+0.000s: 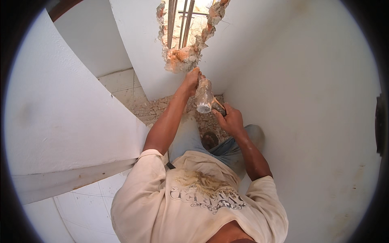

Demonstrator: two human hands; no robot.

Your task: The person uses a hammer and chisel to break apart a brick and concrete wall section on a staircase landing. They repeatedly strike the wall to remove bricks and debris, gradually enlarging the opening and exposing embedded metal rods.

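Observation:
My right hand is wrapped round the dark handle of a club hammer. The hammer's worn, dusty metal head hangs just beside my left hand, with its round face towards me. My left hand is closed against the wall, right under the lower edge of a jagged hole. The hammer head covers part of its fingers, and I cannot make out what they hold. Broken brick and mortar line the hole's rim.
Several rusty steel bars stand upright in the hole. White walls rise close on the left and right. Rubble lies on the floor below my hands. Light tiles show at the lower left.

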